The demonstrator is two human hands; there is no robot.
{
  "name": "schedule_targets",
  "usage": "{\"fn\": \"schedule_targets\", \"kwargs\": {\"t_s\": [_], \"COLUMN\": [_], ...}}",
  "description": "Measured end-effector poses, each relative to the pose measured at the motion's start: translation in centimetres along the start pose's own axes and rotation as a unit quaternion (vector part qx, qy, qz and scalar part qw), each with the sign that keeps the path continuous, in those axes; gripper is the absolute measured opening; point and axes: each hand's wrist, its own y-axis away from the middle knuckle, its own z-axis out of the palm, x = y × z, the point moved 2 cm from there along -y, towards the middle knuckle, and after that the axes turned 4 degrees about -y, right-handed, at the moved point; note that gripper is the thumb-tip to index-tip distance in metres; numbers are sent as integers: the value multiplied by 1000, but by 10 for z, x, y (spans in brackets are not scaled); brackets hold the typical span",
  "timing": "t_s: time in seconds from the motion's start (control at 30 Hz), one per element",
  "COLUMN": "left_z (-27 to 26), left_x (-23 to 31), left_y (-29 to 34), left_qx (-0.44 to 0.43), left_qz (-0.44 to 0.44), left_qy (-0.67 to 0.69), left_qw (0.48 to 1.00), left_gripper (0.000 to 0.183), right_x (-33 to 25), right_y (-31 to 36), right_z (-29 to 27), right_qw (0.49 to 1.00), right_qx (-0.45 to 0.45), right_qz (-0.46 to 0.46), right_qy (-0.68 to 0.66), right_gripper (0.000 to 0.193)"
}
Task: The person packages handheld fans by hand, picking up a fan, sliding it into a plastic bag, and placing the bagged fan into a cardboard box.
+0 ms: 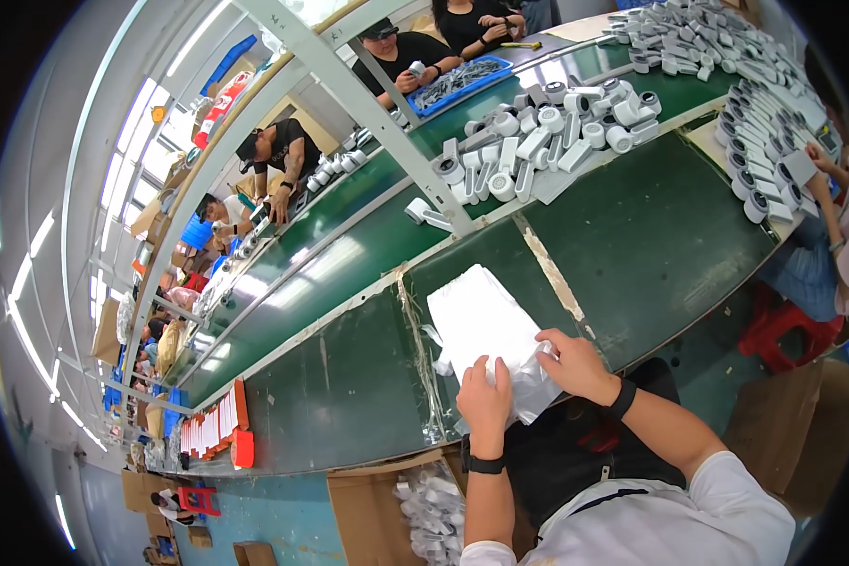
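At the near edge of a green-topped workbench (349,387), we lean over a stack of white plastic bags (486,316). Our right hand (580,368) pinches its crinkled side; whether the curled fingers of our left hand (484,406) grip or merely rest there, we cannot tell. We judge the bags light, limp and slippery, best held by the near corners.

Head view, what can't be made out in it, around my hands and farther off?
Head view: the bench under the white plastic, hidden by that plastic.
Head view: the palm of the left hand, hidden by the hand itself.
Head view: the near end of the cardboard box, cut off by the lower edge.
Head view: the distant person at lower left, too small for detail.
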Motion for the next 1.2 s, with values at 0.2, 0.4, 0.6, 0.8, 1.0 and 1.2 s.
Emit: {"fn": "schedule_targets", "kwargs": {"t_s": [0.2, 0.4, 0.6, 0.8, 1.0, 1.2], "left_z": [-2, -1, -1, -6, -4, 2], "left_x": [1, -3, -3, -15, -16, -21], "left_y": [-2, -9, -27, -32, -35, -39], "left_qx": [7, -10, -71, -61, -49, -105], "left_qz": [-6, 15, -10, -6, 23, 10], "left_qy": [-58, -76, -107, -134, -153, -160], "left_qw": [998, 997, 992, 989, 987, 981], "left_gripper": [25, 26, 30, 31, 31, 31], "right_x": [2, -4, -1, -17, -27, -9], "right_y": [-2, -4, -6, 0, -14, -24], "right_z": [1, 0, 1, -5, 6, 29], "right_qw": [1000, 1000, 1000, 987, 942, 913], "right_qx": [6, -17, -8, 6, -23, -62], "right_qz": [-4, 17, -2, -42, -272, -281], "right_qy": [-11, 16, 28, 152, 195, 289], "right_gripper": [27, 25, 24, 27, 37, 38]}}
